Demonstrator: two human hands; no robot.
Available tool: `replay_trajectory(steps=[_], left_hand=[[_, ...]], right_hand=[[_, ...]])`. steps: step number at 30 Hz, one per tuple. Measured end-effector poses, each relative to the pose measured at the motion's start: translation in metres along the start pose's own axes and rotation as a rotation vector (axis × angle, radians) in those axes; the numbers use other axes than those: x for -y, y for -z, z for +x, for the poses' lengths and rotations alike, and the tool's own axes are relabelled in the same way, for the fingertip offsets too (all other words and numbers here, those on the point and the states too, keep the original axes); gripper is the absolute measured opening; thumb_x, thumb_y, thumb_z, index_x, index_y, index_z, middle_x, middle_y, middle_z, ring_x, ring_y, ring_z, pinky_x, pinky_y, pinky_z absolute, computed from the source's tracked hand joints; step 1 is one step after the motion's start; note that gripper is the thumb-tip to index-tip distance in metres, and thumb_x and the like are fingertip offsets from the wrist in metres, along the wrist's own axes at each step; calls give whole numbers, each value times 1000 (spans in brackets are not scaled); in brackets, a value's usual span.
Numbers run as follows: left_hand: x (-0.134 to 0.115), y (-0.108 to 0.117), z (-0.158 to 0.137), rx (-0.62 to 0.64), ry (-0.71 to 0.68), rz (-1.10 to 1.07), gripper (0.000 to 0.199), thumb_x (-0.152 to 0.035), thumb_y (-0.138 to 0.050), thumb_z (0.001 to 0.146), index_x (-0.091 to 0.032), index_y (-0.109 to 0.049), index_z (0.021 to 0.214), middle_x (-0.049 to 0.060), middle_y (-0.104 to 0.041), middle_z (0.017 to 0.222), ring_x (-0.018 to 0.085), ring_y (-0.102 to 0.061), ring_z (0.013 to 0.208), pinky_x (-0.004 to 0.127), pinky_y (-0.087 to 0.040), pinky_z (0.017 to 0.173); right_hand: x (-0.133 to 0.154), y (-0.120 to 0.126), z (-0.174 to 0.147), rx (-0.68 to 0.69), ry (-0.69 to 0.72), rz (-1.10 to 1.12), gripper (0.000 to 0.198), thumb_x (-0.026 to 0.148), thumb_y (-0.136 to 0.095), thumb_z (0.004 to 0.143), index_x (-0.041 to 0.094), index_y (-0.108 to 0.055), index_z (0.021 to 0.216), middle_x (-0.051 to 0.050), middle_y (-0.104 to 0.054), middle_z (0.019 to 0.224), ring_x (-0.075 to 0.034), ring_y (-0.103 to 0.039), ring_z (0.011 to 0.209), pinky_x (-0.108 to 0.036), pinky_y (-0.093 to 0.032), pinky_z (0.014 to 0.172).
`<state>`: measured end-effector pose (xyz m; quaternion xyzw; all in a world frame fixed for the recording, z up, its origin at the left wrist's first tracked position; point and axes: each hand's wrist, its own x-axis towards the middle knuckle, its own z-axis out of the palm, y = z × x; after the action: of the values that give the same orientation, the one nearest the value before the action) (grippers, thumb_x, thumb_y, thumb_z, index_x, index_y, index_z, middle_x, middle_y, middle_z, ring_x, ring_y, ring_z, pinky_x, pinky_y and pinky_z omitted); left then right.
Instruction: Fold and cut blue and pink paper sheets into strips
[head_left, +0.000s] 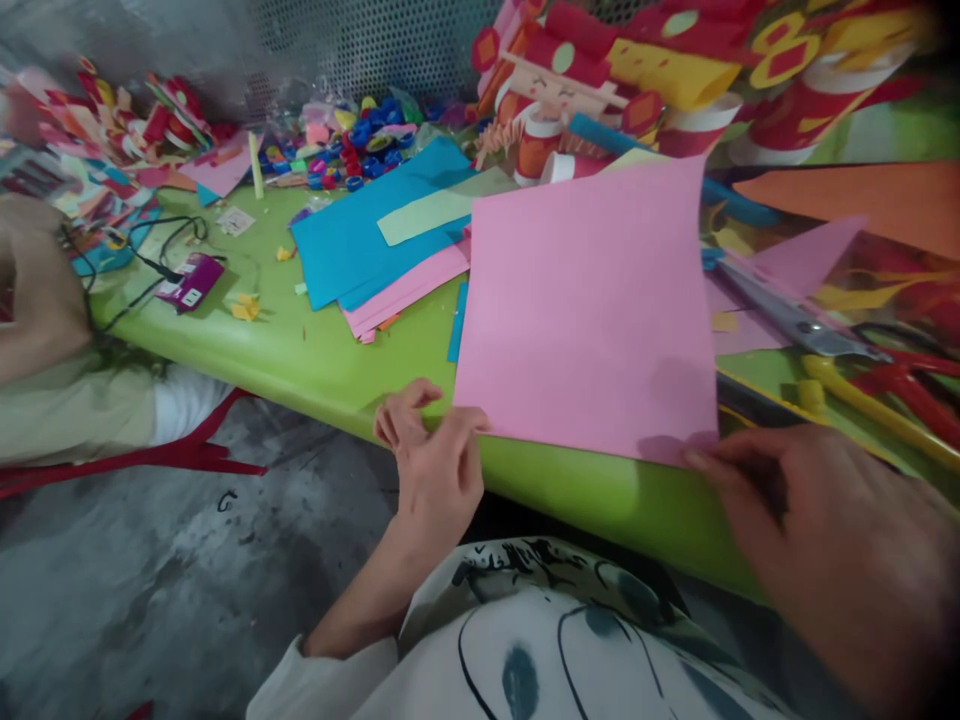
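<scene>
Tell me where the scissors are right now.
In the head view, the scissors lie on the green table at the right, just beyond the pink sheet that both hands pinch, above the right hand.

A large pink paper sheet (592, 310) lies on the lime-green table (315, 365), its near edge at the table's front. The left hand (431, 455) pinches its near left corner, the right hand (832, 540) its near right corner. Metal scissors (795, 318) lie right of it, a stack of blue and pink paper sheets (382, 245) left and behind.

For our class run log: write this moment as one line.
left hand: pinches pink sheet near-left corner | right hand: pinches near-right corner | sheet: on green table
</scene>
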<state>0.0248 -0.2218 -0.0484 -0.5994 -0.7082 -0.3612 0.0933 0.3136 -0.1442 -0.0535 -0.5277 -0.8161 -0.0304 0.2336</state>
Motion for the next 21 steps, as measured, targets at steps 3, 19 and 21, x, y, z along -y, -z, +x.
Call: replay_trajectory(steps=[3,19,21], left_hand=[[-5,7,6,84,-174,85,35,-1,-57,99,-28,-75,86,6,-69,108,24,-58,98,48,-46,100],[-29,20,-10,361,-622,387,65,-70,-58,104,-26,-66,151,19,-70,120,36,-66,110,48,-64,89],[-37,17,-12,358,-574,397,84,-86,-55,96,-30,-62,157,18,-68,115,36,-64,105,50,-63,89]], right_hand=[[13,11,6,-9,137,-43,37,52,-43,111,23,-61,99,-6,-71,86,-25,-68,75,-39,-39,66],[22,11,7,-48,112,-15,23,38,-48,111,23,-62,101,-6,-71,88,-25,-66,80,-38,-38,75],[23,11,6,-41,92,-11,21,35,-48,111,23,-62,102,-6,-71,90,-25,-66,81,-38,-38,75]])
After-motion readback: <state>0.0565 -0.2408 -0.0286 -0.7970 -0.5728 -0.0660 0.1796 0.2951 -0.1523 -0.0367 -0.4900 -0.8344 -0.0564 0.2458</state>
